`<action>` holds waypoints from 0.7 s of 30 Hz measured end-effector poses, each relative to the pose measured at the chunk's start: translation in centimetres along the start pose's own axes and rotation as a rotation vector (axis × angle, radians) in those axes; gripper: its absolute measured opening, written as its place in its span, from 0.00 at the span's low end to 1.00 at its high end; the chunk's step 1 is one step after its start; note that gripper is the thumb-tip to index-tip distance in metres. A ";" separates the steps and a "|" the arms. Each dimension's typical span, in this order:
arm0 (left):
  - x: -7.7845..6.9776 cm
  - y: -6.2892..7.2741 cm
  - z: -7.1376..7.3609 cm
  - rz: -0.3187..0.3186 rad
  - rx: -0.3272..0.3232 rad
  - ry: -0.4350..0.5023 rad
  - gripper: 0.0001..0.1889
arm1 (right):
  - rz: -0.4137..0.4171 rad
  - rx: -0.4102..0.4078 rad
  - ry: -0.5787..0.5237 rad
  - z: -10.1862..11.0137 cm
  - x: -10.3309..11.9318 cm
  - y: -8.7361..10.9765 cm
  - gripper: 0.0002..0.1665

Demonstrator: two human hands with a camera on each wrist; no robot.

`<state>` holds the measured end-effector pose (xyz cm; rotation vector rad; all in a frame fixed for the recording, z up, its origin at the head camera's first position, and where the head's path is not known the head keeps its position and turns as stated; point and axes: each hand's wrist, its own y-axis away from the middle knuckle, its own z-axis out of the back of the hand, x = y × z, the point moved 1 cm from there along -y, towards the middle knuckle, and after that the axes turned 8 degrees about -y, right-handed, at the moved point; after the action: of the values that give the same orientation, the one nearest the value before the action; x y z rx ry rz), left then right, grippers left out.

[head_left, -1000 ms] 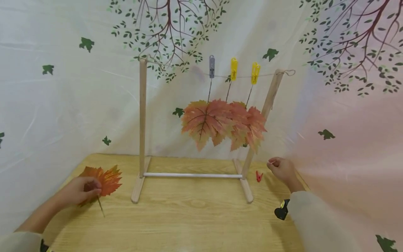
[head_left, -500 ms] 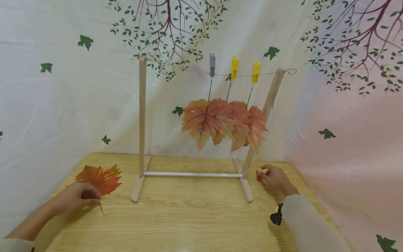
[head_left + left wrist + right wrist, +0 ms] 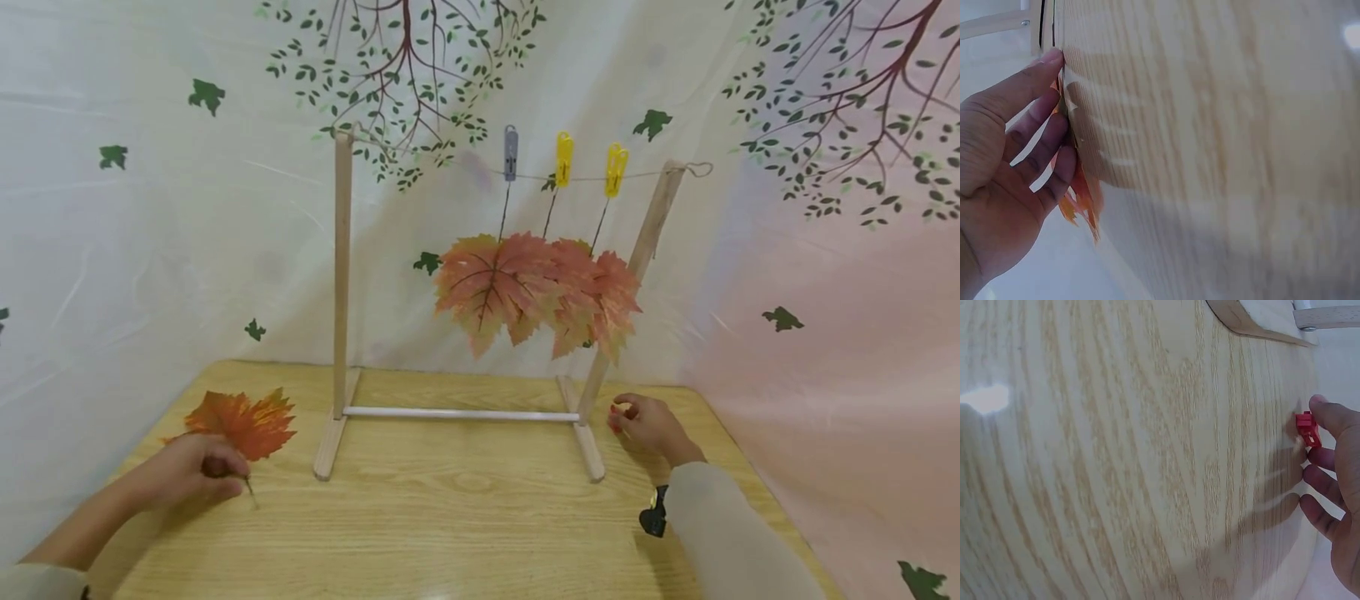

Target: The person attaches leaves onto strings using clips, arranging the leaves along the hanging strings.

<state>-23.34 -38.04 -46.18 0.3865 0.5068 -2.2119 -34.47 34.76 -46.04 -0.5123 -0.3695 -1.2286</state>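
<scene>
At eight o'clock on my feed, my left hand point(image 3: 197, 471) is pinching the orange leaf point(image 3: 246, 423) by its stem, the blade pointing toward one o'clock. Just past centre, pegs point(image 3: 511, 154) are holding paler leaves point(image 3: 491, 287) on the wooden rack point(image 3: 342, 275). At four o'clock, the red peg point(image 3: 1305, 422) is sitting pinched in my right hand point(image 3: 654, 427).

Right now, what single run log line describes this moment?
Left hand: pinches stem of orange lobed leaf | Right hand: pinches small red plastic clothespin | Beige string: grey clothespin, two yellow clothespins, reddish leaves hanging
</scene>
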 end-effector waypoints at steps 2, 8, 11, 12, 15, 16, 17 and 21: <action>-0.3 -0.2 0.0 -0.008 -0.001 0.004 0.06 | -0.004 0.005 -0.004 0.0 -0.1 0.0 0.23; -1.1 -1.0 -0.1 -0.017 -0.016 -0.029 0.07 | -0.043 0.036 -0.018 0.2 -0.6 -0.2 0.28; -1.2 -1.4 -0.1 0.001 0.007 -0.015 0.08 | -0.059 0.038 -0.013 0.2 -0.7 -0.3 0.29; -1.2 -1.5 -0.1 0.003 0.012 -0.014 0.09 | -0.051 0.040 -0.012 0.3 -0.7 -0.3 0.29; -1.2 -1.7 -0.2 0.011 0.032 -0.005 0.10 | -0.053 0.027 -0.029 0.3 -0.6 -0.3 0.28; -1.2 -1.7 -0.2 0.009 0.033 -0.009 0.11 | -0.050 0.023 -0.035 0.3 -0.6 -0.3 0.27; -1.2 -1.8 -0.2 0.009 0.034 -0.011 0.11 | -0.050 0.018 -0.040 0.3 -0.5 -0.2 0.26; -1.1 -1.9 -0.2 -0.002 0.035 -0.008 0.10 | -0.045 0.005 -0.052 0.1 -0.5 -0.3 0.27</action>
<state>-24.07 -36.07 -45.48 0.3954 0.4645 -2.2255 -34.88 35.21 -46.16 -0.5348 -0.4305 -1.2596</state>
